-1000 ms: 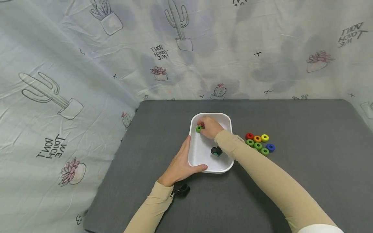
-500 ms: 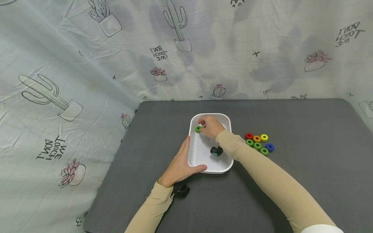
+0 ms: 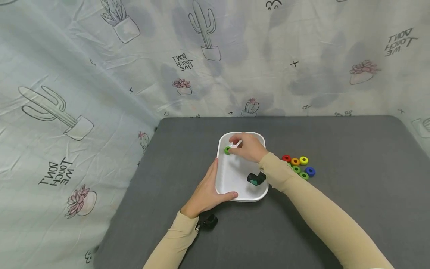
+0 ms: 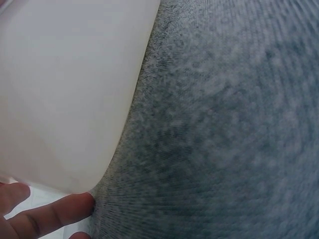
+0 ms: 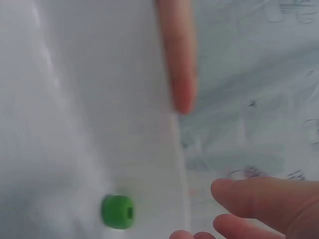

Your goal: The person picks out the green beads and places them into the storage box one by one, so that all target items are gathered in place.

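A white tray point(image 3: 230, 175) stands on the grey table, its outer wall point(image 4: 75, 99) filling the upper left of the left wrist view. My left hand point(image 3: 203, 192) rests along the tray's left side with straight fingers, its thumb stretched over the near rim. In the tray's far left corner is a green bead point(image 3: 227, 150) with a hole. My right hand point(image 3: 248, 147) is over the tray beside this bead. The right wrist view has the green bead point(image 5: 117, 211) apart from the spread fingers point(image 5: 179, 59), nothing held between them.
To the right of the tray lies a group of beads: red point(image 3: 286, 158), orange point(image 3: 295, 161), yellow point(image 3: 304, 160), blue point(image 3: 310, 171) and several green ones point(image 3: 304, 175), partly hidden by the right sleeve. Patterned cloth point(image 3: 215, 82) hangs behind and left of the table.
The right fingers have come off the green bead, and the right hand has shifted slightly right. The bead stays in the tray's far left corner. My left hand keeps its place.
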### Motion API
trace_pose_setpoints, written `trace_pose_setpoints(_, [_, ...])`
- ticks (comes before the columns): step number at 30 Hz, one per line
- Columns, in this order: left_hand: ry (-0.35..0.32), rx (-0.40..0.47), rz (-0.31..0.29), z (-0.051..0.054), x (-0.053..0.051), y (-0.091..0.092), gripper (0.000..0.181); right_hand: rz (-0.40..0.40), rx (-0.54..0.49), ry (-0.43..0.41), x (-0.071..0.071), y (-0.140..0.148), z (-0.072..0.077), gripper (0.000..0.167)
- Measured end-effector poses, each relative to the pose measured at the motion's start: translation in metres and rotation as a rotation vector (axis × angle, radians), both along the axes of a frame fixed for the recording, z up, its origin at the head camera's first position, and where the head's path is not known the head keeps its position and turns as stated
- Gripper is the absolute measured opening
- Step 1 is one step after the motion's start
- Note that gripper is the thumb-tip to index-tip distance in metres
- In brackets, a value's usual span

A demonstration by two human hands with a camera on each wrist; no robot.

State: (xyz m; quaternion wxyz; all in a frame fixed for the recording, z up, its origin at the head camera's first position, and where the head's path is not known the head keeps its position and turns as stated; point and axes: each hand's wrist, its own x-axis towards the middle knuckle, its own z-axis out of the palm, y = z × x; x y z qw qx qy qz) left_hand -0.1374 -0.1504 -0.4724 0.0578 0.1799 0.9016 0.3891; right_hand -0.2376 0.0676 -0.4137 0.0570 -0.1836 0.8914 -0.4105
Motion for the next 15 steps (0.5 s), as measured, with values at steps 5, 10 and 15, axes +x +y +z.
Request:
trace_pose_setpoints(5, [0.002, 0.007, -0.001, -0.001, 0.000, 0.000, 0.129, -0.011, -0.057, 0.059, 0.017, 0.011, 0.012, 0.037])
trace_pose_setpoints(10, [0.002, 0.022, -0.004, -0.001, 0.001, 0.000, 0.130, -0.023, -0.070, 0.098, 0.036, 0.024, 0.020, 0.033])
trace_pose_setpoints(15, [0.016, 0.027, -0.009, -0.001, 0.001, 0.000, 0.130, -0.022, -0.066, 0.143, 0.052, 0.039, 0.022, 0.032])
